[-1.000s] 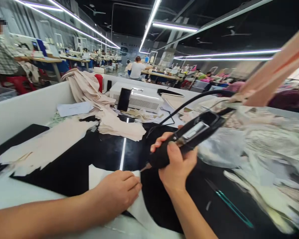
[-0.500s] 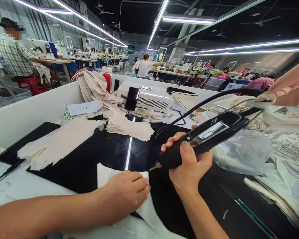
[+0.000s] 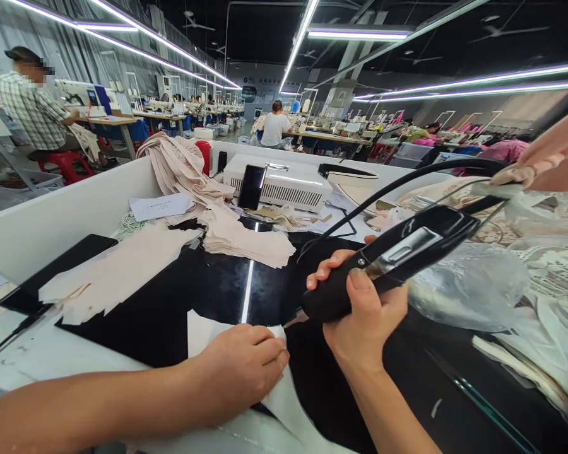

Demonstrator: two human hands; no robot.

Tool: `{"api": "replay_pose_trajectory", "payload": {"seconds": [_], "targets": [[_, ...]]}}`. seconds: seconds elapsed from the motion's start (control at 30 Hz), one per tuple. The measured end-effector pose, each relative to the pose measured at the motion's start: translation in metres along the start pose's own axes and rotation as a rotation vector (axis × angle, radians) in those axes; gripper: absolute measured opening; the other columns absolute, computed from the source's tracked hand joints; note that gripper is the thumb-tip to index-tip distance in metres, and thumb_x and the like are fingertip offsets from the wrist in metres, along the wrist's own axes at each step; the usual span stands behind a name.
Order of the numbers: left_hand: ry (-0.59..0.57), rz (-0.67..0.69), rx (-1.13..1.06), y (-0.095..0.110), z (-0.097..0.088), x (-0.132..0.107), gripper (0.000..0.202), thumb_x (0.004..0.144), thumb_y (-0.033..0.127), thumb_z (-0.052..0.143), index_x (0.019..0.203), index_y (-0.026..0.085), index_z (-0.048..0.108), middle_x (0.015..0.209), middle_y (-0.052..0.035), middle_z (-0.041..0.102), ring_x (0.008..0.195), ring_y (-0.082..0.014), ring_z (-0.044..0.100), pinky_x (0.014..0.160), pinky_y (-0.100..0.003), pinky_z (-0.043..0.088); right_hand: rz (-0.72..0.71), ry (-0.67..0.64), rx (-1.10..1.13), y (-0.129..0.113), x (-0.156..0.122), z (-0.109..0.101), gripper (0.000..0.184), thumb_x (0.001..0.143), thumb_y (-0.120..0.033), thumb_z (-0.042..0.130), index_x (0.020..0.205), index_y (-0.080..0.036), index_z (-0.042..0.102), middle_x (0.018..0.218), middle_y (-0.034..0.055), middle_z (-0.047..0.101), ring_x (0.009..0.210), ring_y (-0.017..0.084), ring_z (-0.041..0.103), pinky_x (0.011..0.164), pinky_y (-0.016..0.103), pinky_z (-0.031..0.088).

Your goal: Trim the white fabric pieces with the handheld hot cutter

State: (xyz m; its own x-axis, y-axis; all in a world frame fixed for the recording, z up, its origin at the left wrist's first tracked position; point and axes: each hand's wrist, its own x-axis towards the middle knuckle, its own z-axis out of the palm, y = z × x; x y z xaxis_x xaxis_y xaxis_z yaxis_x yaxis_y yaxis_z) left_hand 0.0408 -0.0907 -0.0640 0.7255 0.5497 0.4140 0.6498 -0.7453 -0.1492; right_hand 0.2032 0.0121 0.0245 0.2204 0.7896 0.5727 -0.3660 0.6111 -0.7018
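Leftmost, pale fabric pieces (image 3: 123, 268) on black bench (image 3: 137, 331) | left hand (image 3: 243, 372) curled shut on white cloth (image 3: 201, 331) at near side | right hand (image 3: 366, 325) gripping black handheld tool (image 3: 397, 255), tip just beside cloth | slim teal tool (image 3: 495, 410) lying far right

tube lights (image 3: 357, 34), dark ceiling (image 3: 265, 38), red stool (image 3: 66, 162)

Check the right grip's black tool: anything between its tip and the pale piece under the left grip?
Nothing visible. The tip of the black tool in the right grip sits beside the edge of the pale piece; contact can't be judged. The left grip is close, on the piece.
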Motion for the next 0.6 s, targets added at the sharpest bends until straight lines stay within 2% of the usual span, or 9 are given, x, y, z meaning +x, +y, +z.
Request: {"api": "replay_pose_trajectory", "payload": {"seconds": [0.43,0.6], "targets": [[-0.020,-0.048,-0.046,0.001,-0.008,-0.001,0.017,0.123,0.009,0.063,0.120,0.016,0.079,0.126,-0.0134,0.081,0.110,-0.0235,0.078,0.093,-0.033,0.067,-0.024,-0.029,-0.017,0.001,-0.003,-0.002,0.048,0.089,-0.054,0.105,0.112,-0.029,0.072,0.087,-0.0054,0.072,0.061,0.015,0.066,0.052,0.029,0.061],[0.022,-0.042,-0.022,0.002,-0.016,0.000,0.015,0.120,0.009,0.068,0.116,0.016,0.081,0.135,-0.0160,0.084,0.119,-0.0245,0.080,0.102,-0.035,0.067,-0.012,-0.030,-0.018,-0.001,-0.004,-0.001,0.047,0.088,-0.054,0.106,0.111,-0.029,0.074,0.087,-0.0057,0.074,0.061,0.015,0.067,0.052,0.029,0.061]]}}
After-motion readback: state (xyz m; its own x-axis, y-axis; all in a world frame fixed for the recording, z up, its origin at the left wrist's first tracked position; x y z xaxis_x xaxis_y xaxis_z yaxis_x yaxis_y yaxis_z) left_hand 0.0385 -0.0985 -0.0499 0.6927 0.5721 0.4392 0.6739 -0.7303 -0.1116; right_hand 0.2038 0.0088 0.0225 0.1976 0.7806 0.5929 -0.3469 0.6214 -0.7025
